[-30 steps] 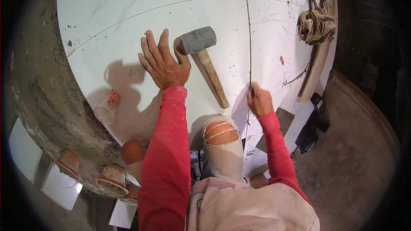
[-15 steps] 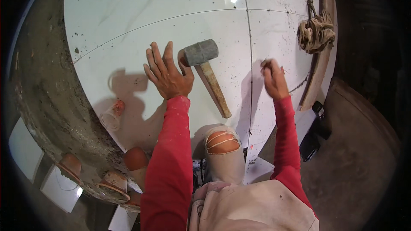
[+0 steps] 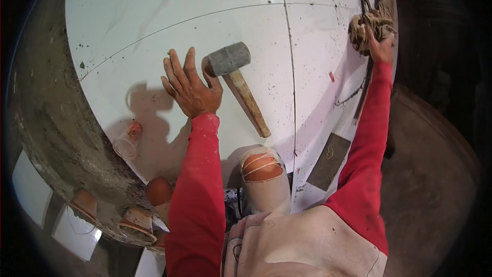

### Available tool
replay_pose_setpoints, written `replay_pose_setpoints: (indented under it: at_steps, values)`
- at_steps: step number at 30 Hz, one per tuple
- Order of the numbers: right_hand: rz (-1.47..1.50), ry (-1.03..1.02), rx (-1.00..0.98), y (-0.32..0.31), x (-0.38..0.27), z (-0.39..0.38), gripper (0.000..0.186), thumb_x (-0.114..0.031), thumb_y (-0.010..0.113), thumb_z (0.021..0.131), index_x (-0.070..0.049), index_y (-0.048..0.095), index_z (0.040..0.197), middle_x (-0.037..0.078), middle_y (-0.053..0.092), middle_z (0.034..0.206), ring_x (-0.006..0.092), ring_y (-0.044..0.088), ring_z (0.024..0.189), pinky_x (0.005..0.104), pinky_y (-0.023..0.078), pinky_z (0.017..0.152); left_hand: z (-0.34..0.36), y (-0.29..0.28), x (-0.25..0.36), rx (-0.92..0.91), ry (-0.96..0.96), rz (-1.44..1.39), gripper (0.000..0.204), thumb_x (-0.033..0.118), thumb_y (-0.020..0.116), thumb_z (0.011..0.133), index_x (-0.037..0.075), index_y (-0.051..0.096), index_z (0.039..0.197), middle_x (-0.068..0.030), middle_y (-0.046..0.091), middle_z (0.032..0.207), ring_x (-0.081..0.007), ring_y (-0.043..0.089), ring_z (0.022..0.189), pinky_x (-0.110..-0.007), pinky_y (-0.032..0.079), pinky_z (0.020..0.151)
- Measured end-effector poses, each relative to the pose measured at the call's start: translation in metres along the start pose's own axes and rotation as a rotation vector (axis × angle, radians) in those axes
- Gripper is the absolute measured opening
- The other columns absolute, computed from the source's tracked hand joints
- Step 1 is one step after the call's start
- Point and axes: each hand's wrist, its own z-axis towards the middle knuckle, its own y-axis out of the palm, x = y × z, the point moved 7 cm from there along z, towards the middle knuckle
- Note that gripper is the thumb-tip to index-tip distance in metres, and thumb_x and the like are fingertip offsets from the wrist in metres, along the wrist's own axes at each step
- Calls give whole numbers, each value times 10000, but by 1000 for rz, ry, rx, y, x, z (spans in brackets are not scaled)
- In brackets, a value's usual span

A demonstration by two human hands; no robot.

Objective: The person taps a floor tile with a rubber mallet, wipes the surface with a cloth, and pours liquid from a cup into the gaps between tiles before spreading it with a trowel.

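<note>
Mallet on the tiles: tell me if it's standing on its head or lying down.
Lying down. The mallet lies flat on the white tile, handle pointing toward the person, beside the spread left hand.

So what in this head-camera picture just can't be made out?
- Right hand: its fingers are buried in the tangled bundle of brown rope, so the grip is unclear.
- Flat dark rectangular tool: partly covered by the red sleeve.
- Clay-coloured cups: blurred at the fisheye rim.
- Left hand: its palm faces the white floor tile, unseen.
</note>
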Motion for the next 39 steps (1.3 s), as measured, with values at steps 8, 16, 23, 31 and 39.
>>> replay_pose_setpoints:
  at_steps: [8,16,23,31,39]
  values:
    - [-343,-454,267,-56,-122,-18,592,-649,632,817,-175,644,1172,216,700,1092,378,681,962,500,515,889,0,-3,-4,35,-5,50,618,221,629,880,228,436,1468,-107,307,1599,-355,265,1492,-622,182,1176]
    - [285,-804,161,30,-270,-146,273,-293,569,950,-35,586,1036,221,659,966,364,645,878,480,505,733,1,-4,-6,63,13,104,547,221,643,890,205,496,1417,-129,345,1578,-375,306,1466,-642,254,1134]
    - [189,-867,-147,43,-149,-266,480,-273,723,800,-133,566,1231,133,553,929,353,570,763,444,462,679,1,-1,-4,105,28,119,518,240,640,897,209,522,1400,-123,375,1562,-355,331,1453,-604,258,1149]
    - [-44,-1023,-663,9,-2,-382,281,-226,656,846,-176,569,1108,108,609,941,325,639,825,463,480,720,-2,-2,-8,61,2,52,568,244,592,910,250,449,1460,-97,326,1591,-336,272,1491,-606,185,1182]
    - [309,-746,-156,-43,-102,-219,528,-24,736,743,-91,608,1251,143,630,996,367,640,904,448,521,784,-3,1,-7,56,24,93,609,249,660,862,229,467,1439,-117,340,1584,-345,301,1473,-620,240,1148]
